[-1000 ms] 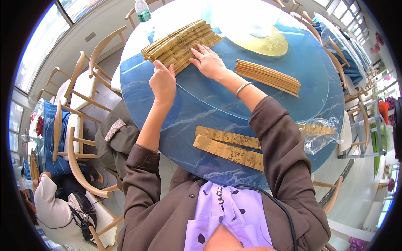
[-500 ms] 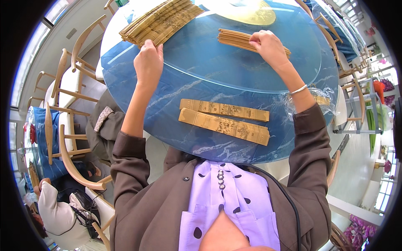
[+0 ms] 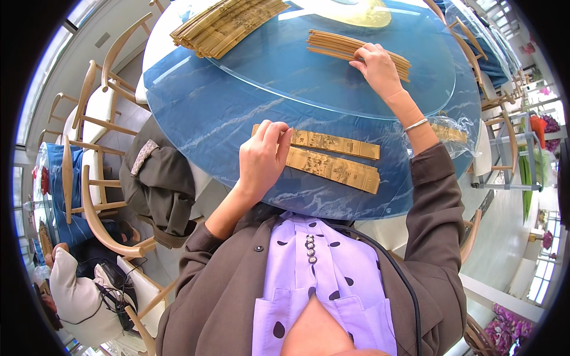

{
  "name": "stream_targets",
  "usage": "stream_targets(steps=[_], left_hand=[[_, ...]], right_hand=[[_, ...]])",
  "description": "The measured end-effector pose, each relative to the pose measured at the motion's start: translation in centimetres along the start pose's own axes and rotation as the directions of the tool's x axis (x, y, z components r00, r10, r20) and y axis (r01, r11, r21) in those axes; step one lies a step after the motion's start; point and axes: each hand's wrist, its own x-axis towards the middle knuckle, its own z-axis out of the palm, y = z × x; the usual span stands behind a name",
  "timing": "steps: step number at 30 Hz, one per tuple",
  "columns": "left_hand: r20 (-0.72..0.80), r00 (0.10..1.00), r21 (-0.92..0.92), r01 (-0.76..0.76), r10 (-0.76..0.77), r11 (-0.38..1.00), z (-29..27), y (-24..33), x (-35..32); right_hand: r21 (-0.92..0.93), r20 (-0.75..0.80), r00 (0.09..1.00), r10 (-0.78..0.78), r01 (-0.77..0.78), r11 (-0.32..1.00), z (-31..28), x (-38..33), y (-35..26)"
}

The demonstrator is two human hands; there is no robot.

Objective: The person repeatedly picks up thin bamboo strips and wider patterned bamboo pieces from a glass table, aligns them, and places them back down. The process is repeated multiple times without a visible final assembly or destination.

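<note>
- Nearest the seated person, two flat bamboo strips [image 3: 332, 159] are seen lying side by side on the blue marbled table [image 3: 196, 113], near its front edge; both appear already laid out, the nearer one slightly askew of the farther.
- The left hand [image 3: 261, 159] is placed over the left ends of the two strips, fingers curled down and resting on them; whether an end is pinched or merely pressed cannot be told.
- The strips are shown as long, thin slats in a yellow-tan tone, covered with dark printed decoration, their ends cut square.
- To the right, a crumpled clear plastic wrapper [image 3: 454, 133] is seen at the table edge with more tan slats inside, judged to be stock not yet unpacked.
- Farther out, on the round glass turntable [image 3: 332, 83], a small bundle of slats [image 3: 347, 48] is held under the right hand [image 3: 379, 66], whose fingers are bent over its right part in a loose grasp.
- At the far left, a larger heap of slats [image 3: 225, 24] is left untouched, so most of the laying-out is judged to remain.
- A dark jacket [image 3: 160, 184] is draped over a wooden chair [image 3: 95, 213] at the left.
</note>
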Motion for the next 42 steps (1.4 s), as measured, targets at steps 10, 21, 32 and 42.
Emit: stream_targets(steps=[10, 21, 32, 42], left_hand=[[-0.004, 1.0, -0.02, -0.025, 0.025, 0.999, 0.0, -0.6, -1.0], [0.092, 0.996, 0.087, -0.014, 0.006, 0.996, 1.0, -0.5, 4.7], [0.322, 0.943, 0.063, -0.109, 0.083, 0.992, 4.0, -2.2, 7.1], [0.33, 0.934, 0.028, -0.152, 0.134, 0.988, 4.1, -1.8, 6.5]], right_hand=[[0.179, 0.1, 0.994, -0.042, 0.024, 0.984, -1.6, -2.1, -2.1], [0.181, 0.041, 0.984, -0.172, 0.162, 0.97, -3.6, -5.3, -5.0], [0.087, -0.068, 0.974, -0.214, 0.219, 0.972, -2.6, -6.6, -7.9], [-0.213, -0.074, 0.934, -0.351, 0.329, 0.92, -0.4, -6.8, -8.5]])
